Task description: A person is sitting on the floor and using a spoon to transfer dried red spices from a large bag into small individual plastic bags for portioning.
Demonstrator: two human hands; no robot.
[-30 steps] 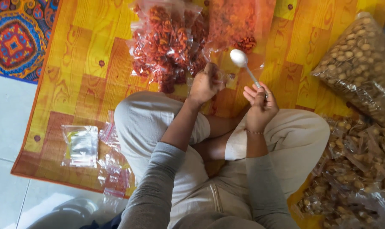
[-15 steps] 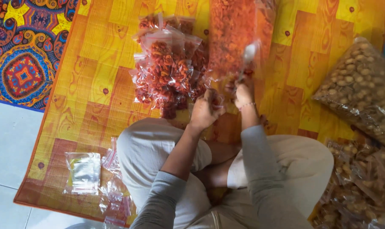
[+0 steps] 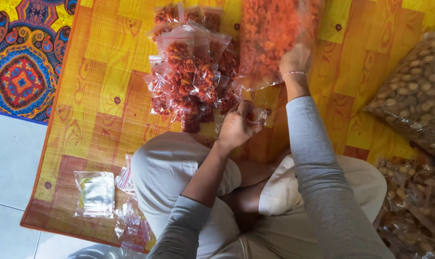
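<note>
Your left hand [image 3: 236,127] pinches a small clear bag [image 3: 256,115] beside the pile of filled snack bags [image 3: 191,76]. Your right hand [image 3: 294,57] reaches inside the big bag of red snacks [image 3: 268,43]; its grip cannot be made out.

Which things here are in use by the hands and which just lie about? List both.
In use: left hand holding a small clear bag; right hand inside the big bag of red snacks; pile of filled small bags.

Lying about: big bag of pale nuts; empty clear bags; patterned rug.
</note>
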